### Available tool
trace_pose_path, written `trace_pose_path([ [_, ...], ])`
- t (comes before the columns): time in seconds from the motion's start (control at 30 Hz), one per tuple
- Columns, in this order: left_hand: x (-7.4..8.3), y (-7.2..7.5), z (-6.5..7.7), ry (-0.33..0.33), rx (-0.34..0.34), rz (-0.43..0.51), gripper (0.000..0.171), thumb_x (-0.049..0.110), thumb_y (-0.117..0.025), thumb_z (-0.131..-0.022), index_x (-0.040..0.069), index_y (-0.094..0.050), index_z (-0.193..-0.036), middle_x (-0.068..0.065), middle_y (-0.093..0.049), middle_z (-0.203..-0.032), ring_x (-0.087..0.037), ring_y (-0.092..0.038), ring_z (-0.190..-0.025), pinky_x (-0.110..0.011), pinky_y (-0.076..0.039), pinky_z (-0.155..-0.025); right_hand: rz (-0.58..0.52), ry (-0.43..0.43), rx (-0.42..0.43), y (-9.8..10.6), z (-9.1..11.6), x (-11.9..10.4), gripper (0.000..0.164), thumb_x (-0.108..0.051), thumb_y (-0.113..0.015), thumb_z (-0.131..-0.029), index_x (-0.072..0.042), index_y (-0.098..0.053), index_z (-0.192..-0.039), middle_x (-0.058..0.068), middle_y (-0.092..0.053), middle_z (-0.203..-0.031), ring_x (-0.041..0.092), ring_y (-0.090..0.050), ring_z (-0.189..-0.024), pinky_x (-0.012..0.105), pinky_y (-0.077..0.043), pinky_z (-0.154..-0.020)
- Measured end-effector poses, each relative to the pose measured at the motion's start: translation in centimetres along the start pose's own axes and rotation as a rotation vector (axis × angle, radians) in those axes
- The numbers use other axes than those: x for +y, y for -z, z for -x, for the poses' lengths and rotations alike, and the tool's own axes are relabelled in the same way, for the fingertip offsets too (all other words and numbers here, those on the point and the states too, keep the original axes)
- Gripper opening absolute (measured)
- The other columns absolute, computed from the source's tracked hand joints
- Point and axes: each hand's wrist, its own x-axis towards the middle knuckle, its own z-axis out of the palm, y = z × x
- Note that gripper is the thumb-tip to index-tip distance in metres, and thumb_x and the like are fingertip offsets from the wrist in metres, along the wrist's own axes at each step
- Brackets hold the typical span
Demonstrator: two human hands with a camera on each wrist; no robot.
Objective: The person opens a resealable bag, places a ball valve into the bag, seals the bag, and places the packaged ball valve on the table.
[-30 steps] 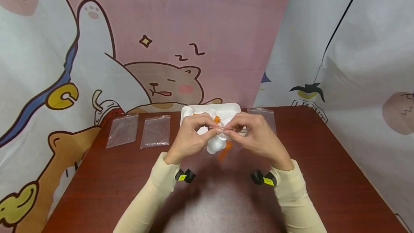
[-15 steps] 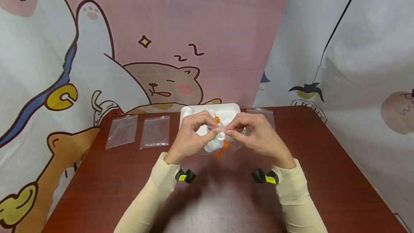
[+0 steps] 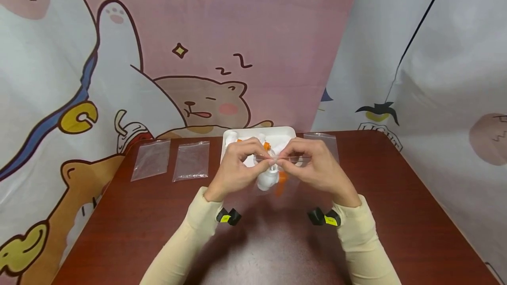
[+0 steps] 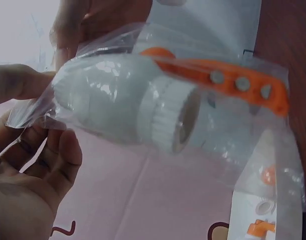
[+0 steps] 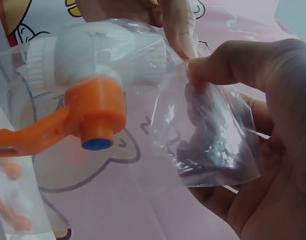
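Note:
A white plastic ball valve [image 5: 100, 55] with an orange lever handle [image 4: 237, 82] sits inside a clear zip bag [image 5: 217, 140]. In the head view the valve [image 3: 267, 181] hangs below the fingertips, over the front of the tray. My left hand [image 3: 239, 168] pinches the bag's top edge between thumb and forefinger. Right beside it, my right hand [image 3: 317, 166] pinches the same edge, the two thumbs almost meeting. The right wrist view shows the handle's hub with a blue end, seen through the film.
Behind the hands stands a white tray [image 3: 286, 131] holding more white and orange valves. Two flat clear bags, one outer [image 3: 150, 159] and one inner [image 3: 192, 160], lie on the table to the left. Another clear bag [image 3: 331, 142] lies right of the tray.
Both hands keep pinching the bag's edge and stay almost in place. The valve in the bag swings slightly below them, with its orange handle shifting sideways.

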Motion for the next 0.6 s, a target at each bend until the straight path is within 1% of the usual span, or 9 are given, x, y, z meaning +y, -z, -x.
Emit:
trace_pose_path([
  [0.17, 0.16, 0.08, -0.17, -0.019, -0.007, -0.013, 0.008, 0.005, -0.080, -0.087, 0.010, -0.076, -0.083, -0.001, -0.069, -0.078, -0.011, -0.061, -0.076, -0.029, -0.052, -0.074, -0.008, -0.001, 0.000, 0.25, 0.04, 0.09, 0.010, -0.011, -0.081, -0.087, -0.020, -0.075, -0.088, -0.009, -0.069, -0.084, 0.010, -0.063, -0.075, 0.031, -0.057, -0.066],
  [0.27, 0.32, 0.32, -0.24, -0.019, -0.008, -0.020, 0.008, 0.003, -0.080, -0.086, 0.009, -0.076, -0.083, -0.001, -0.069, -0.078, -0.011, -0.061, -0.076, -0.027, -0.052, -0.074, -0.018, 0.001, -0.004, 0.42, -0.04, 0.14, 0.010, -0.010, -0.081, -0.087, -0.019, -0.075, -0.088, -0.009, -0.069, -0.084, 0.010, -0.063, -0.075, 0.030, -0.058, -0.067],
  [0.6, 0.27, 0.93, -0.20, 0.004, 0.003, -0.016, 0.009, 0.000, -0.081, -0.083, 0.008, -0.077, -0.081, -0.003, -0.071, -0.078, -0.012, -0.063, -0.076, -0.030, -0.053, -0.072, -0.022, 0.003, -0.001, 0.64, -0.05, 0.42, 0.014, -0.006, -0.080, -0.086, -0.018, -0.075, -0.089, -0.008, -0.068, -0.084, 0.010, -0.061, -0.074, 0.025, -0.055, -0.067],
])
